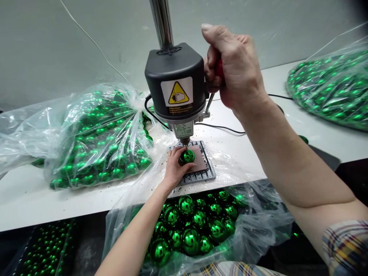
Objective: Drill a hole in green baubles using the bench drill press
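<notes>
My left hand is closed round a shiny green ball, holding it on a pinkish-brown pad on the slotted metal base plate. Right above the ball is the chuck of a small black drill press; I cannot tell whether the bit touches the ball. My right hand grips the red-knobbed lever at the machine's right side, its thumb pointing up and left. Dark crumbs lie scattered over the base plate around the pad.
An open plastic bag of loose green balls sits below the table's front edge. A tied bag of green balls stands left, another bag back right. A black cable runs across the white table; a steel column rises behind the drill head.
</notes>
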A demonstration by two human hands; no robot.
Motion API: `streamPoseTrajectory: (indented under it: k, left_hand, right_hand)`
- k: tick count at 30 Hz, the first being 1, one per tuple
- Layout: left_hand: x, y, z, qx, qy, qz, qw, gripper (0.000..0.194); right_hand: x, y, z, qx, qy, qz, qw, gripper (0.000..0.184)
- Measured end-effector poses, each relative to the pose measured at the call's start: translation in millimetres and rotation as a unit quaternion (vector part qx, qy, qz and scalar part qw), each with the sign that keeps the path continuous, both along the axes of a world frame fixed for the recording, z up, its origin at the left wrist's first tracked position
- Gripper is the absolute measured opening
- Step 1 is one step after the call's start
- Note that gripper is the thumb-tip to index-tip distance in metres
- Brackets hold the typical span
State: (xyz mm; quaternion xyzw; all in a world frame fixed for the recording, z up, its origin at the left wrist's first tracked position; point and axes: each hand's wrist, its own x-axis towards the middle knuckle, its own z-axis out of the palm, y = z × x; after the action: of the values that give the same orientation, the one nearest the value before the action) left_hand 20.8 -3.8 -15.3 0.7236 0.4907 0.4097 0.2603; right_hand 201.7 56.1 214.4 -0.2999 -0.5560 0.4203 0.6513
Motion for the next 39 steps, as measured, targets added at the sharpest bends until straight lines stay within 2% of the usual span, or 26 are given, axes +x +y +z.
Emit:
streamPoseTrajectory:
  k: [8,16,23,27,32,36,39]
  left_hand:
    - [-9.3,-2.2,-17.2,0.001,-0.060,-0.047,0.997,0.055]
    - [-7.5,7.5,-19.9,-0.051,-0.098,0.021,0.994,0.061]
    - [-18.2,15.5,-20.9,-0.113,-0.148,-0.032,0.982,0.062]
    - [-16.5,13.8,-16.7,-0.095,-0.126,-0.031,0.987,0.060]
    - [-5.2,2.0,-11.4,-0.009,-0.077,-0.017,0.997,0.053]
    - [-0.9,-1.5,-12.1,-0.036,-0.092,-0.006,0.995,0.055]
    - [-1.0,-0.4,-14.4,-0.056,-0.109,-0.007,0.992,0.058]
  right_hand:
    - [-4.3,-1.0,-3.5,0.036,0.030,-0.011,0.999,0.056]
    - [-9.2,-0.9,-5.4,0.042,0.064,-0.012,0.997,0.056]
    - [-7.6,1.3,-6.9,0.059,0.068,-0.002,0.996,0.055]
    - [-6.1,1.7,-7.9,0.065,0.069,0.012,0.995,0.053]
    - [-6.1,0.5,-8.5,0.058,0.068,0.009,0.996,0.053]
    - [-7.5,-0.9,-7.2,0.062,0.067,0.004,0.996,0.053]
    - [-8.8,-6.5,-7.5,0.069,0.051,-0.035,0.996,0.056]
